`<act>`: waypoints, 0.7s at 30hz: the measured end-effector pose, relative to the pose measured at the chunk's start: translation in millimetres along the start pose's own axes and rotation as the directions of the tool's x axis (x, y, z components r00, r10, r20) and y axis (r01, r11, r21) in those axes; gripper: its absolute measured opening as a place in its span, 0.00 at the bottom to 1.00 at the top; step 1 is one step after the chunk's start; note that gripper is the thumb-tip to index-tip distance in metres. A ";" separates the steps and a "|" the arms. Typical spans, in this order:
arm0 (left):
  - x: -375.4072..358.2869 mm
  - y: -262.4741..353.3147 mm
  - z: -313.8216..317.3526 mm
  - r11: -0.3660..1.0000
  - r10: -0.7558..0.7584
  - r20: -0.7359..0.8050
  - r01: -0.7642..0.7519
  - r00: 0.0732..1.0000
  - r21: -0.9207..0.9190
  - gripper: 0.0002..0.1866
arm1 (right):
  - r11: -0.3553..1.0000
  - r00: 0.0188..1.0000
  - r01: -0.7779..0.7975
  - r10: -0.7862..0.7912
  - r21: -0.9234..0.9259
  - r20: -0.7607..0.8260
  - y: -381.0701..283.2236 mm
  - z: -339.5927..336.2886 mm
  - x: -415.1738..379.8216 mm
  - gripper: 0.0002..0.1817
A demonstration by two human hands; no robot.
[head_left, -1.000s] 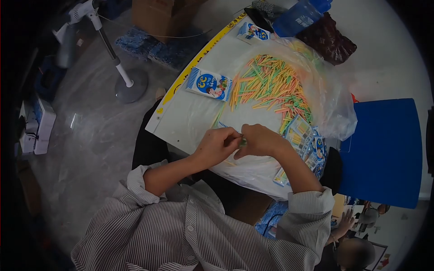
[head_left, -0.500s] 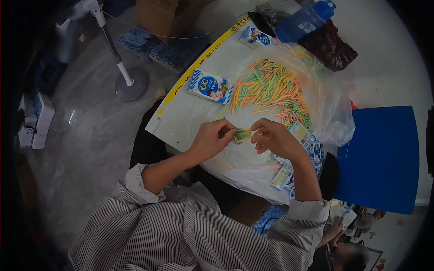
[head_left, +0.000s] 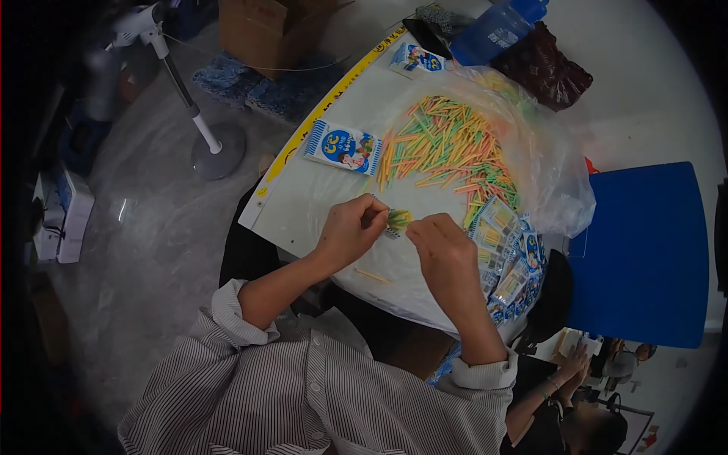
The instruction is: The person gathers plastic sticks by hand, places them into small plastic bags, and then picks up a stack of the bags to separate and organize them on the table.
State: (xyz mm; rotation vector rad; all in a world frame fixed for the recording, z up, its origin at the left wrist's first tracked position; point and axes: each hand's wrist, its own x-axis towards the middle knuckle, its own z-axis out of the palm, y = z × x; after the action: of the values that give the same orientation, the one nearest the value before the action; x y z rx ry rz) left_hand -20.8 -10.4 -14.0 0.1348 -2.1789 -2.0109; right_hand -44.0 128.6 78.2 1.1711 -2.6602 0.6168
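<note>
Between my two hands is a small candy packet with green and yellow sticks showing in it. My left hand pinches its left end between thumb and fingers. At the right end my right hand has its fingers closed, pinching the packet's edge, partly hidden by the fingers. Just beyond lies a wide heap of pastel candy sticks in green, yellow, orange and pink. One loose stick rests on the plastic nearer my body. Several filled packets are piled beside my right wrist.
A blue-and-white packet stack lies left of the heap, another packet farther back. A clear plastic bag flanks the heap. A blue bottle stands behind, a blue chair at right. Another person's hands show at lower right.
My right hand has turned and its spread fingers have closed in at the packet's right end. My left hand keeps its pinch. The view has shifted slightly.
</note>
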 end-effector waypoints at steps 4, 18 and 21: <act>-5.4 3.3 4.2 0.999 0.036 0.034 -0.035 0.999 -0.005 0.04 | 0.995 0.998 0.007 -0.001 -0.096 0.060 6.0 21.5 -6.9 0.08; -7.8 8.4 0.7 0.980 -0.020 -0.041 0.011 0.999 -0.199 0.05 | 0.827 0.911 -0.160 0.335 0.539 -0.242 16.5 48.2 -40.2 0.11; -3.9 9.9 -10.9 0.975 0.133 -0.046 -0.139 0.990 -0.174 0.10 | 0.680 0.833 -0.140 0.474 0.719 -0.286 5.8 35.1 -44.8 0.07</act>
State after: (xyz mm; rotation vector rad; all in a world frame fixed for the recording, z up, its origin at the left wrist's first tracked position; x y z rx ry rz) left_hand -14.5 -19.5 -3.7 -0.0028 -1.9216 -2.0951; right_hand -17.6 146.6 30.7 0.5212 -2.2549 1.7999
